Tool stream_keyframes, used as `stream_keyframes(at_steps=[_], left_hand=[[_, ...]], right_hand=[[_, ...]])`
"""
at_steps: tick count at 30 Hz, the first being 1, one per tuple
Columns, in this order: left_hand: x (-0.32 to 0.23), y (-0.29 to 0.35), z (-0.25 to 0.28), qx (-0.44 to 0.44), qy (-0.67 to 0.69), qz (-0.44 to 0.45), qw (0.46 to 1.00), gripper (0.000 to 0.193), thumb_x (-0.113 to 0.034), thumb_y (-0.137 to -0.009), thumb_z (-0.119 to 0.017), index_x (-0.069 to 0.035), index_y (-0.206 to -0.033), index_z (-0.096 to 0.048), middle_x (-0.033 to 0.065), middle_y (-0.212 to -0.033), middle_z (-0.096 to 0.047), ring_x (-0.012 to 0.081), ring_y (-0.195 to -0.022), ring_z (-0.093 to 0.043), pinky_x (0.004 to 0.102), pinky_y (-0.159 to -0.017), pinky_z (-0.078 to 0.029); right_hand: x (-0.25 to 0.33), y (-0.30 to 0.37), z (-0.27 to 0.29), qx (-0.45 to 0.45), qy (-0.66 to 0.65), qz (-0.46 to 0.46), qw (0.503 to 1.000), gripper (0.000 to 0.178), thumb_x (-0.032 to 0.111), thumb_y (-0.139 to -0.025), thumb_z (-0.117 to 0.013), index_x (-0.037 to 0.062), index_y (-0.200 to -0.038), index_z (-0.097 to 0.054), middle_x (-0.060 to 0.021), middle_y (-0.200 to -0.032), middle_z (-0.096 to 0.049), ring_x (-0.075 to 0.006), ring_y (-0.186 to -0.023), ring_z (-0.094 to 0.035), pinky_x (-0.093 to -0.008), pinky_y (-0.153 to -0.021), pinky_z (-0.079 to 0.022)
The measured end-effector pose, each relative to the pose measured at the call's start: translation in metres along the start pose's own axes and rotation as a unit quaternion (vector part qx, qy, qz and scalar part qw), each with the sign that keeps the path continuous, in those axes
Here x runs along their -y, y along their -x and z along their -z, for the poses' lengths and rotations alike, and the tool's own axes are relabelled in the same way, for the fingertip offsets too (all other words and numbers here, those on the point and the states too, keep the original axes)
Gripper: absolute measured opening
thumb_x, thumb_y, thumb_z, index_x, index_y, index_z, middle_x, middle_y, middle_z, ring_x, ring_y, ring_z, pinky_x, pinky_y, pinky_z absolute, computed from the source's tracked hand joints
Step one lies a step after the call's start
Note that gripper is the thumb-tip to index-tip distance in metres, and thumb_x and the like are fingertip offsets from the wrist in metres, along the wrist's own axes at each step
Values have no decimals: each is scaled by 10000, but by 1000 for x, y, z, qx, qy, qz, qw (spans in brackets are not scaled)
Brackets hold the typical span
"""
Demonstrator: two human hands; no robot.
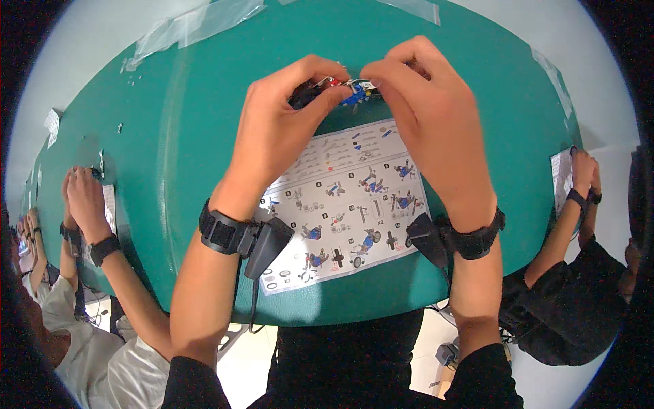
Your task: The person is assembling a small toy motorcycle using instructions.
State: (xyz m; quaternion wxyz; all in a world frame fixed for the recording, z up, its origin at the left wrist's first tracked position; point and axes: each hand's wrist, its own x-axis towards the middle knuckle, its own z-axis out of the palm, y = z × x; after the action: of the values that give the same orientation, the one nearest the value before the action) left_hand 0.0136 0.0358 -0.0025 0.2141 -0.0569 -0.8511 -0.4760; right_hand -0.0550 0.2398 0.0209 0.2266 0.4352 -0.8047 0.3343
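Pinching from both sides, the fingers (338,91) of the two hands meet on a small toy model (340,90), a mix of black, red, blue and white pieces, held up just above the far part of the green surface (177,157). Left hand (283,123) grasps the dark left end of the model, thumb and forefinger closed on it, other fingers curled behind. Right hand (426,102) clamps the blue and white right end, fingertips bunched tight, knuckles up. Both hands nearly touch over the model, which is mostly hidden between them.

Below the hands lies an instruction sheet (344,204), white, flat on the surface, slightly tilted, covered with small step drawings of the same sort of vehicle. Each wrist carries a black strap with a dark device: left band (225,233) with a cable hanging down off the near edge, right band (470,238) over the sheet's right corner.

Further out, clear tape strips (197,24) sit along the far rim. At the left edge, another person's hands (85,198) rest on the surface by a paper; at the right edge, a second person's hands (582,177) do the same beside another sheet (562,178).
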Motion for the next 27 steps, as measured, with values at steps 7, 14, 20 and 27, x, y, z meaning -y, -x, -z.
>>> stream_keyframes(at_steps=[7,14,20,27], left_hand=[[0,0,-1,4,5,5,1000,129,-9,-978,-790,-18,-1102,-758,35,-1059,-783,101,-930,-702,261,-835,-563],[-3,1,-1,7,-8,7,1000,151,-25,-973,-804,-21,-1120,-765,29,-1036,-777,92,-915,-686,261,-831,-559],[-2,-1,-2,10,-12,9,1000,150,-24,-971,-806,-17,-1115,-766,29,-1023,-774,91,-899,-680,262,-818,-557],[-1,1,0,12,-17,10,1000,141,-26,-970,-806,-23,-1106,-768,28,-1011,-771,86,-888,-670,257,-802,-549]], right_hand=[[4,1,1,-3,56,10,998,204,-30,-896,-760,57,-1080,-761,-65,-1012,-643,-226,-814,-659,-361,-706,-541],[8,-1,1,-27,100,48,993,253,-40,-833,-780,79,-1055,-759,-42,-1013,-627,-221,-763,-574,-372,-682,-523],[3,-1,0,-30,93,46,994,234,-42,-854,-761,75,-1056,-756,-49,-1015,-629,-234,-768,-582,-374,-690,-526],[3,1,-4,-22,56,25,998,221,-33,-860,-761,73,-1054,-758,-62,-1001,-634,-244,-792,-611,-382,-690,-524]])
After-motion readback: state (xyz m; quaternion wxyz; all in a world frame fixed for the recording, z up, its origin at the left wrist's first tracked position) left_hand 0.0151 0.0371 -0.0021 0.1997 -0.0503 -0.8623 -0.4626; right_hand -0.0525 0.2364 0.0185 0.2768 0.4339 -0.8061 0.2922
